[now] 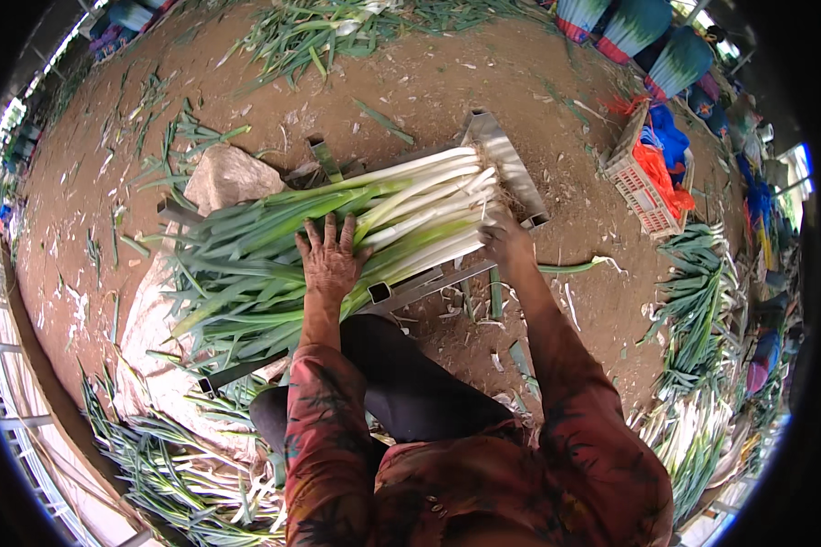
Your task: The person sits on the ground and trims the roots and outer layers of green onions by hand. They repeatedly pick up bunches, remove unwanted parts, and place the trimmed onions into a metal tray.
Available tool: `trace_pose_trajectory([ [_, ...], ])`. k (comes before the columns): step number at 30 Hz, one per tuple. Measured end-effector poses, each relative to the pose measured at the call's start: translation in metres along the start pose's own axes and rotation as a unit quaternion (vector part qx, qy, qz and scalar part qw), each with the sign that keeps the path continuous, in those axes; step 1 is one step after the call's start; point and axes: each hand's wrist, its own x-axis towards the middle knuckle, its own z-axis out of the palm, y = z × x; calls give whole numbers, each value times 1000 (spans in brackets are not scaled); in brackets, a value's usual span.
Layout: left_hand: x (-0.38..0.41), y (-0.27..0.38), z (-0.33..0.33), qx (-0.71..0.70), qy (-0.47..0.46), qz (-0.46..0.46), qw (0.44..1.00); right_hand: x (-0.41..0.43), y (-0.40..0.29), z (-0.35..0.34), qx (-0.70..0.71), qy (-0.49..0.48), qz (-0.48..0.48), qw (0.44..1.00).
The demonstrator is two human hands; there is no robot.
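Note:
A thick pile of long green onions (410,205) lies across a low metal frame (510,161), white stalks and roots to the right, green leaves to the left. My left hand (332,258) rests on the leaves with its fingers spread, palm down. At the root end, my right hand (507,241) touches the lower right edge of the pile; its fingers are bent and blurred, and whether they grip a stalk is unclear. The frame's plate stands beside the roots, and a square metal tube end (379,293) sticks out below the pile.
A pale sack (229,179) lies beneath and beside the leaf ends. Loose onions (185,472) lie at lower left, more (698,301) at right. A plastic crate (646,188) holds red and blue material. Cut leaves (328,34) litter the dirt floor, and wrapped bundles (633,31) stand at upper right.

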Motion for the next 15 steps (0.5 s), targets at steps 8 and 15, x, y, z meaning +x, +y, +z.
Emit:
trace_pose_trajectory([
  [8,-93,-11,-119,-102,102,-8,989,-55,99,-69,-111,33,-113,987],
  [15,-276,-24,-123,-173,168,-289,926,41,0,34,-577,149,-442,670],
])
